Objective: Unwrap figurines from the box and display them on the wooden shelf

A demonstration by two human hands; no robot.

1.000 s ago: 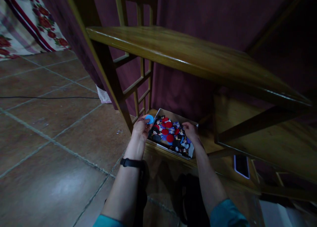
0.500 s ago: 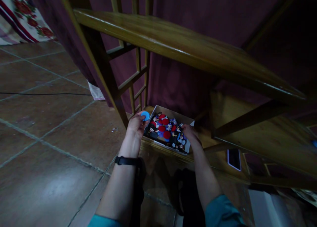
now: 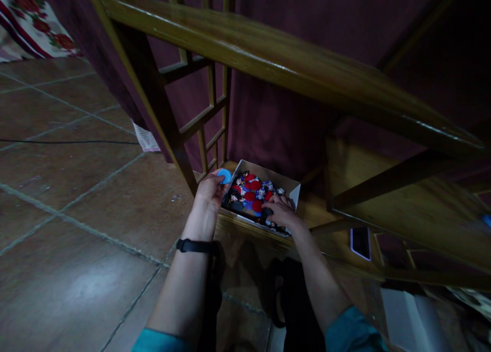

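Note:
My left hand (image 3: 210,189) is closed on a light blue round disc (image 3: 224,176), thumb on its face, at the left rim of a shallow cardboard box (image 3: 294,194). Inside the box lie many small pieces: red discs (image 3: 249,196), dark discs (image 3: 237,205) and pieces with small printed figures (image 3: 261,193). My right hand (image 3: 282,211) reaches into the box's right part, fingers apart over the pieces. Its fingertips are beside a red disc and a dark piece; whether they touch these is unclear.
The box sits on a low wooden shelf (image 3: 314,216) under a wooden bar (image 3: 268,55). To the left rises a wooden lattice (image 3: 203,122), with a purple curtain (image 3: 276,132) behind. A phone-like dark object (image 3: 360,243) lies at right. A cable (image 3: 69,141) crosses the tiled floor.
My right hand has moved left and down from the box's right side to over the pieces, its fingers spreading. My left hand still holds the blue disc at the box's left rim.

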